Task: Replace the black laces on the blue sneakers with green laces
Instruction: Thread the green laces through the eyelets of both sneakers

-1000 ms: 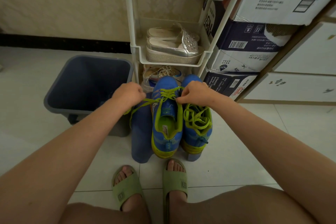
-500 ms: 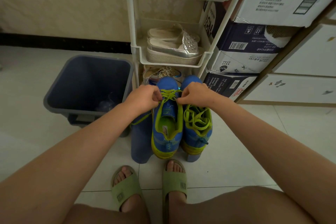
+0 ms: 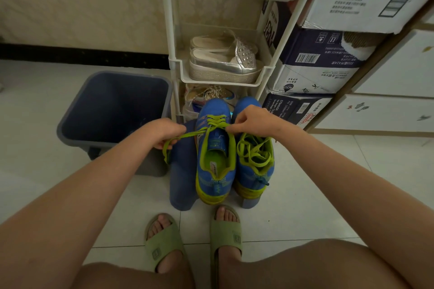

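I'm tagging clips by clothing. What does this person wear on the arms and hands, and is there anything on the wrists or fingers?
Nothing shows on either arm: no sleeves reach into view, and both forearms are bare down to the wrists. The left hand and right hand wear no gloves, and no watch, bracelet or ring is visible. The only clothing in view is a pair of green slide sandals on the feet.

Knit-cloth sneakers [image 3: 215, 166], seemingly matt plastic bin [image 3: 112, 110], glossy floor tiles [image 3: 305, 195].

- Forearms: bare, no sleeves, watch or rings visible.
- Knees: bare.
- Feet: open-toed olive-green slide sandals [image 3: 226, 232], small square strap emblem.
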